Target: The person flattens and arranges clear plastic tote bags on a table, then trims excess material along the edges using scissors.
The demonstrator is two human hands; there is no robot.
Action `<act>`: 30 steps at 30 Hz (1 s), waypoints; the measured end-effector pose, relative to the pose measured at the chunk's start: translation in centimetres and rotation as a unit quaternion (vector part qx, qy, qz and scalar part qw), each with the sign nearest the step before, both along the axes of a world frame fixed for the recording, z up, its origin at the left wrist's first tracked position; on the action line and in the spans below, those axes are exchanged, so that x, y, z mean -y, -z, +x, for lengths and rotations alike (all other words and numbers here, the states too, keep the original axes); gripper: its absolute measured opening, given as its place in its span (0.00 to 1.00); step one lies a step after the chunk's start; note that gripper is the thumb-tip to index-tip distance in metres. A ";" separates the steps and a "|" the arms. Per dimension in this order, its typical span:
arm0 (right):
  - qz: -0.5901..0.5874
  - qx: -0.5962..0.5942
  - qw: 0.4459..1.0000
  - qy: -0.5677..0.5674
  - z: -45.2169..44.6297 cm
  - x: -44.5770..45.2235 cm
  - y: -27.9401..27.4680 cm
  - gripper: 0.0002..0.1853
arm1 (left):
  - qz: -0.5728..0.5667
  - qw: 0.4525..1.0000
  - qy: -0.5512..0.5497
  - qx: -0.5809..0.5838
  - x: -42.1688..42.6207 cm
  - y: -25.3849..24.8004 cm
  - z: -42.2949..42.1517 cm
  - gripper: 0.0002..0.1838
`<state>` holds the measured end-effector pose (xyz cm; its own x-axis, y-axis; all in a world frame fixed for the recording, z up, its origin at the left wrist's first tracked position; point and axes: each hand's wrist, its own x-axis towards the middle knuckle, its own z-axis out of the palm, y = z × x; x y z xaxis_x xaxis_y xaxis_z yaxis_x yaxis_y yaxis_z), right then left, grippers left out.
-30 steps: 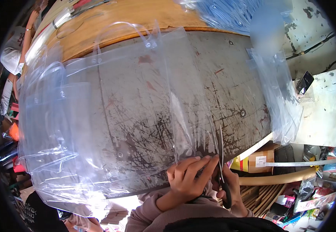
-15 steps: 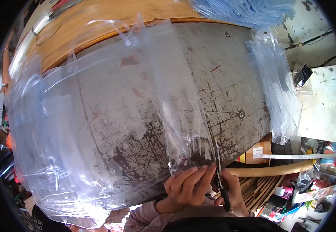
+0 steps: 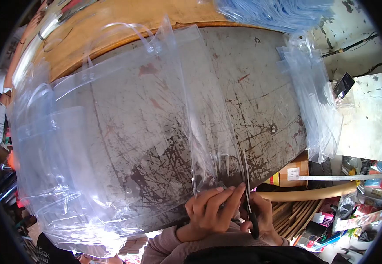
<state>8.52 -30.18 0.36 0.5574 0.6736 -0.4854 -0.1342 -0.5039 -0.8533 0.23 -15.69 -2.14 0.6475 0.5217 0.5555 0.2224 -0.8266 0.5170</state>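
A clear plastic bag (image 3: 204, 88) with a loop handle lies across the worn grey tabletop (image 3: 265, 83). At its near end my left hand (image 3: 215, 209) is closed over the plastic edge, fingers bent and thumb hidden. Just to the right, my right hand (image 3: 261, 215) grips a pair of scissors (image 3: 253, 220) by the black handles. The scissor blades point away from me along the bag's right side, against my left fingertips. Whether the blades are parted is hard to make out.
More clear bags (image 3: 54, 154) are heaped at the left, and a stack of clear plastic (image 3: 316, 105) hangs over the right edge. Bluish plastic sheets (image 3: 274, 13) lie at the back. A phone (image 3: 344, 85) is at the right. Another person's arm (image 3: 21, 48) shows at far left.
The bag's handle end has shifted slightly to the right. My hands and the scissors have barely moved. More of the other person's arm shows at the upper left.
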 end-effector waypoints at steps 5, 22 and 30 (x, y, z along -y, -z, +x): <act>0.027 -0.037 0.999 0.014 0.1 -0.5 -0.5 0.45 | -0.023 0.999 -0.021 0.012 0.1 -0.1 0.2 0.14; 0.054 -0.098 0.992 0.052 -0.6 -0.8 0.3 0.44 | -0.014 0.999 -0.046 0.007 0.4 0.1 0.4 0.19; -0.094 0.374 0.922 0.037 2.8 -1.8 -2.5 0.37 | -0.117 0.991 -0.015 0.070 -0.4 -0.1 -0.1 0.17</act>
